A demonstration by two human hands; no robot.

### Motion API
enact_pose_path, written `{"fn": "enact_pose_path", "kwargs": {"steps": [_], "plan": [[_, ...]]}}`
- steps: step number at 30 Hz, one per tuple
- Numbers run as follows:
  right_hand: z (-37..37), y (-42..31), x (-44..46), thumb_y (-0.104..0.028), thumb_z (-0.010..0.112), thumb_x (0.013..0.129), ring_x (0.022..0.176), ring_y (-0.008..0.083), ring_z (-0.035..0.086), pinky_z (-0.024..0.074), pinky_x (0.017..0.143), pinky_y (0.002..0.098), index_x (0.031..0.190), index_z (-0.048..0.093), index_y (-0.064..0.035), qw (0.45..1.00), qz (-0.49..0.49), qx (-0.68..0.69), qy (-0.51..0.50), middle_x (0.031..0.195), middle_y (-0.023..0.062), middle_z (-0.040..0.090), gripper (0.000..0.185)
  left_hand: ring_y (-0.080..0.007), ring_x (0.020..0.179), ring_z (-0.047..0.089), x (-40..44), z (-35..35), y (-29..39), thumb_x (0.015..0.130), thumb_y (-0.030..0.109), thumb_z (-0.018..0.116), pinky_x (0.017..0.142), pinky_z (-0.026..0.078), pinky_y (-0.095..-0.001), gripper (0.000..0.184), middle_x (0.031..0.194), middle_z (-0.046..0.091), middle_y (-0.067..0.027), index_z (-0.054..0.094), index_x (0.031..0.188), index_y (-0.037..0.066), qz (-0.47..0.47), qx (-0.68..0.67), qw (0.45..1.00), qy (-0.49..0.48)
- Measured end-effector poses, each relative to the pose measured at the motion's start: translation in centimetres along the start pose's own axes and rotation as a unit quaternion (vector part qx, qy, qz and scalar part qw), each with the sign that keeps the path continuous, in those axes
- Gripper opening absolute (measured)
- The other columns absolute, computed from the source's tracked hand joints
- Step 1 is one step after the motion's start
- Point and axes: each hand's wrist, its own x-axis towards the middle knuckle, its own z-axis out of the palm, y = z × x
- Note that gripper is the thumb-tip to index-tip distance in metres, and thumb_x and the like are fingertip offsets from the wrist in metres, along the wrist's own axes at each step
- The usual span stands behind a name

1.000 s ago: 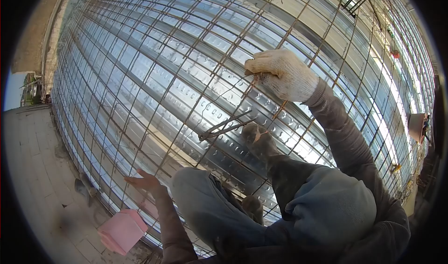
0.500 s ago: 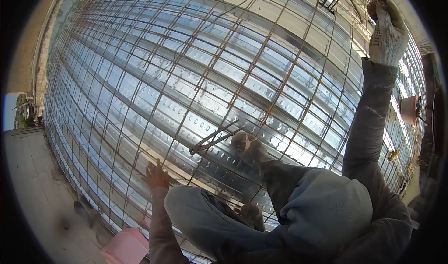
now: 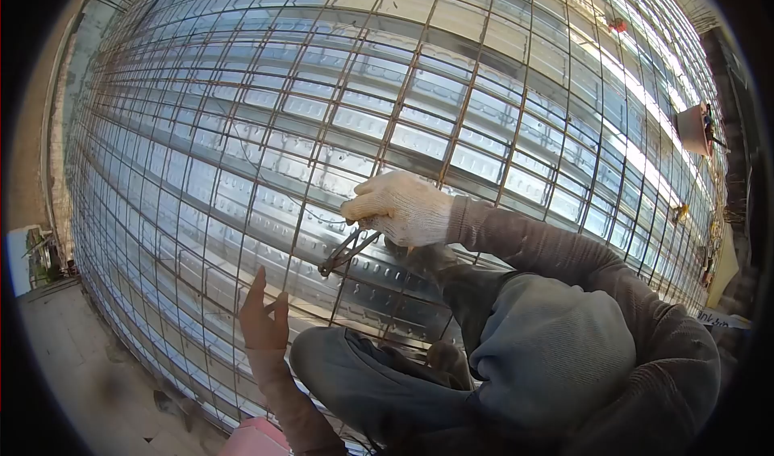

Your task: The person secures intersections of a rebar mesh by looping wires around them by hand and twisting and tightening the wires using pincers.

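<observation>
One pair of pincers (image 3: pixel 326 268). Around it, two hands: one gloved right hand (image 3: pixel 401 207) at its handles, one bare left hand (image 3: pixel 263 317) to its lower left. Two feet (image 3: pixel 424 259) right of it, one pink container (image 3: pixel 256 440) below it, one bucket (image 3: pixel 692 130) far right of it.

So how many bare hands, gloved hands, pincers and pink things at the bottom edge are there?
Bare hand (left): 1
Gloved hand (right): 1
Pincers: 1
Pink thing, partly cut off: 1
Total: 4
</observation>
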Motion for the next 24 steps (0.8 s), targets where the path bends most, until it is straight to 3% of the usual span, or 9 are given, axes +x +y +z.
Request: {"fn": "enact_pose_path", "kwargs": {"steps": [1,3,7,9,10,15,18,20,24], "plan": [[1.4,-0.8,-0.3,-0.009,0.07,0.086,0.088,0.034,0.069,0.0544,0.077,0.0438,0.113,0.07,-0.0062,0.999,0.006,0.018,-0.032,0.092,0.0129,0.068,0.027,-0.0379,0.136,0.054,-0.1,0.9,3.2,0.092,0.015,0.069,0.11,0.045,-0.0465,0.06,0.144,0.058,-0.0235,0.051,0.147,0.0,0.145,-0.008,0.984,0.106],[2.5,-1.5,-0.6,-0.002,0.063,0.084,0.092,0.0343,0.069,0.0544,0.082,0.0455,0.106,0.069,-0.0129,0.997,0.017,0.043,-0.054,0.087,0.0109,0.069,0.026,-0.0388,0.134,0.055,0.3,2.0,7.3,0.091,0.012,0.072,0.111,0.045,-0.0465,0.063,0.142,0.059,-0.0215,0.049,0.147,0.0,0.344,0.052,0.923,0.163],[1.5,-1.0,0.2,-0.005,0.066,0.085,0.088,0.0309,0.07,0.0566,0.08,0.0408,0.1,0.071,-0.0089,0.981,-0.039,0.188,0.002,0.092,0.0105,0.072,0.017,-0.0364,0.118,0.065,2.3,4.8,9.6,0.092,0.008,0.07,0.098,0.054,-0.0421,0.056,0.129,0.066,-0.0214,0.053,0.145,0.002,0.407,0.071,0.909,0.053],[1.0,0.4,-0.3,-0.009,0.066,0.087,0.087,0.0291,0.07,0.0561,0.079,0.0405,0.099,0.071,-0.0068,0.992,0.009,0.117,0.053,0.094,0.0122,0.072,0.013,-0.0221,0.084,0.072,2.2,6.1,9.4,0.092,0.001,0.065,0.075,0.056,-0.0355,0.046,0.097,0.073,-0.0171,0.063,0.138,0.005,0.241,-0.065,0.968,-0.006],[-0.2,-0.6,-0.7,-0.01,0.063,0.089,0.085,0.0307,0.07,0.0556,0.078,0.0411,0.102,0.07,-0.0058,0.993,0.046,0.098,0.036,0.091,0.0138,0.071,0.015,-0.0177,0.063,0.065,2.6,7.1,9.9,0.095,0.001,0.06,0.062,0.052,-0.0337,0.036,0.075,0.069,-0.0107,0.07,0.13,0.006,0.292,-0.089,0.95,0.074],[1.9,2.5,-4.1,-0.013,0.061,0.093,0.082,0.0347,0.07,0.0558,0.076,0.0427,0.11,0.068,-0.0082,0.992,0.057,-0.009,0.114,0.089,0.0138,0.071,0.019,-0.0095,0.063,0.057,3.3,5.9,9.8,0.102,0.004,0.053,0.059,0.044,-0.028,0.03,0.07,0.065,-0.0051,0.072,0.125,0.006,0.186,-0.11,0.971,0.101],[3.0,3.2,-5.9,-0.017,0.067,0.091,0.079,0.0349,0.068,0.0554,0.073,0.0409,0.104,0.066,-0.0085,0.973,0.189,-0.014,0.131,0.089,0.0125,0.07,0.015,-0.0081,0.063,0.054,3.3,6.5,8.9,0.105,0.008,0.051,0.059,0.043,-0.027,0.029,0.071,0.065,-0.0032,0.071,0.126,0.005,0.137,-0.156,0.977,0.055],[3.4,3.4,-6.3,-0.017,0.066,0.092,0.079,0.0351,0.068,0.0553,0.073,0.0411,0.103,0.066,-0.0089,0.969,0.212,-0.028,0.126,0.088,0.0126,0.07,0.014,-0.012,0.066,0.065,2.9,7.3,8.7,0.107,0.014,0.051,0.062,0.051,-0.0292,0.029,0.074,0.072,-0.0071,0.07,0.128,0.008,0.104,-0.157,0.982,-0.016],[3.8,4.2,-6.5,-0.018,0.063,0.092,0.091,0.035,0.069,0.0546,0.079,0.0441,0.105,0.069,-0.0133,0.969,0.213,-0.068,0.101,0.093,0.0111,0.07,0.015,-0.0071,0.06,0.055,2.0,8.5,9.8,0.109,0.021,0.048,0.056,0.045,-0.0271,0.032,0.074,0.07,-0.0061,0.07,0.121,0.001,0.015,-0.198,0.966,-0.165]]}}
